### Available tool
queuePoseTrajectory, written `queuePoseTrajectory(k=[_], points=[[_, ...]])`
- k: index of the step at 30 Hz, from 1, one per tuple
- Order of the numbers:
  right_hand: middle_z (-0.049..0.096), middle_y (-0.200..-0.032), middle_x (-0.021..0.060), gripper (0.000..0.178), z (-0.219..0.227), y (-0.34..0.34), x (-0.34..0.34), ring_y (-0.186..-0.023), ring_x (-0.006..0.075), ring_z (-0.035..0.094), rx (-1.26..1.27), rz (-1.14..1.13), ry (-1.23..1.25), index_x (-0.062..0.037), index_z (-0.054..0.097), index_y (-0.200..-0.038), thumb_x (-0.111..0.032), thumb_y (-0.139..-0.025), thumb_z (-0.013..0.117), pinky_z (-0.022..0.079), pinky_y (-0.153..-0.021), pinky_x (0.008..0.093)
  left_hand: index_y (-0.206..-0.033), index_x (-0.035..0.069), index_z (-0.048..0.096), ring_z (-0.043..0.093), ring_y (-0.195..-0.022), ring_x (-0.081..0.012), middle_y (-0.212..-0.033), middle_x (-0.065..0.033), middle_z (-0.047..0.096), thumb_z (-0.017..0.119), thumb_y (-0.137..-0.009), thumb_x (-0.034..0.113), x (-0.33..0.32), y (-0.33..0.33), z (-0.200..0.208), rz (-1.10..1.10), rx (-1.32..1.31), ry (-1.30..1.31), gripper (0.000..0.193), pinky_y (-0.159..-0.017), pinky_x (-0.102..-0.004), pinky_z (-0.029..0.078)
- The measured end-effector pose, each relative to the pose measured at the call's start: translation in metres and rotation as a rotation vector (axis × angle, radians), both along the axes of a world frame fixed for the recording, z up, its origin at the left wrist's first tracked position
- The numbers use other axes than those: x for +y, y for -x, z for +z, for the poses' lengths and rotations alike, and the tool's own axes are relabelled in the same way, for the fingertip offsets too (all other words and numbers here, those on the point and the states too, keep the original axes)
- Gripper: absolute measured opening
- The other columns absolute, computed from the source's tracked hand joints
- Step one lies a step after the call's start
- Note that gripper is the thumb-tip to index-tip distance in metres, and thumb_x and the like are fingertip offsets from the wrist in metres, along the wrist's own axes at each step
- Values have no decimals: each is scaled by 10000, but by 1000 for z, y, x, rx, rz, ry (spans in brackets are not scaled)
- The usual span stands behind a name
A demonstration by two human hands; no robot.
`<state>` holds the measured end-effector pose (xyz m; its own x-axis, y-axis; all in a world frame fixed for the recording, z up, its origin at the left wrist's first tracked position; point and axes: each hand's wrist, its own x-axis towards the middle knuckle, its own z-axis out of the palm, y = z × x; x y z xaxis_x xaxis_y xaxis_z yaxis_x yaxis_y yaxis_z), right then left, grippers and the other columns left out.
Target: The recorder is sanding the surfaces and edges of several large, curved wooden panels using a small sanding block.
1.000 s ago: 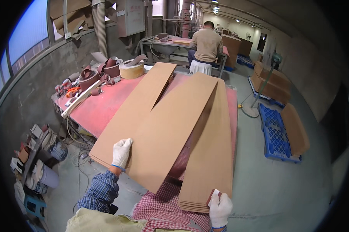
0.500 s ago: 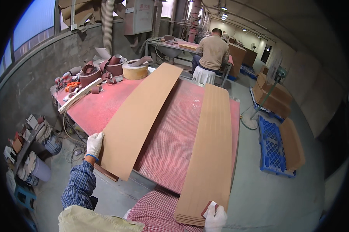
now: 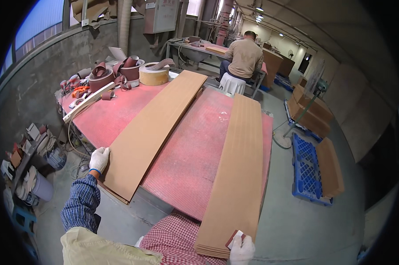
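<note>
My left hand [image 3: 99,160], in a white knit glove, is closed on the near left edge of a long tan board [image 3: 151,137]. That board lies on the left side of the red table [image 3: 190,154], over at least one other board whose edges show underneath. At the near right lies a stack of similar long tan boards [image 3: 234,159], its layered ends overhanging the table's near edge. My gloved right hand [image 3: 242,250] is closed around a small piece of brown-red sandpaper with a white face [image 3: 235,239], at the near right corner of that stack.
Sandpaper rolls [image 3: 101,80] and a wide yellow roll [image 3: 154,76] crowd the far left of the table, beside a pale strip [image 3: 89,106]. A seated person [image 3: 244,57] works at another table. A blue pallet [image 3: 306,168] and a standing fan [image 3: 321,86] are on the right.
The left board has come down flat onto the one below, with my left hand moving slightly left and up in view. My right hand keeps the sandpaper at the right stack's near end.
</note>
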<state>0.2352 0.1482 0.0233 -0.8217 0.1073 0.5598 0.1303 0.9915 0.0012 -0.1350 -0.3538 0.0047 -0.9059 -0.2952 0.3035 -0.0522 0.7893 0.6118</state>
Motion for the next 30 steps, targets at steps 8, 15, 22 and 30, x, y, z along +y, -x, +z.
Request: queuePoseTrajectory(k=[8, 15, 22, 30], points=[[549, -785, 116, 369, -11, -3, 6, -656, 302, 563, -76, -44, -85, -109, 619, -1247, -94, -882, 674, 452, -531, 423, -829, -17, 648, 638, -821, -426, -832, -259, 640, 550, -947, 373, 6, -1, 7, 15, -10, 134, 419, -731, -477, 490], [557, -784, 120, 347, -18, -6, 11, -640, 296, 564, -182, -36, -114, -114, 622, -1243, -93, -899, 663, 448, -527, 419, -852, 20, 658, 619, -925, -410, -933, -230, 645, 503, -969, 374, 8, -12, 5, 13, -41, 310, 404, -817, -478, 497], [611, -704, 162, 282, 27, 4, -20, -670, 346, 603, -84, -292, 747, -24, 596, -797, -270, -926, 646, 458, -588, 461, -862, 32, 658, 616, -948, -408, -957, -227, 644, 503, -972, 376, 10, -5, 4, -38, -62, 332, 393, -834, -483, 494], [639, -709, 196, 268, 75, 12, 5, -660, 353, 651, -274, -449, 996, -25, 595, -991, -286, -938, 628, 513, -609, 452, -1271, 151, 615, 576, -1114, -397, -1252, -177, 595, 580, -953, 339, 11, -9, 24, 63, -84, 722, 371, -897, -478, 488]])
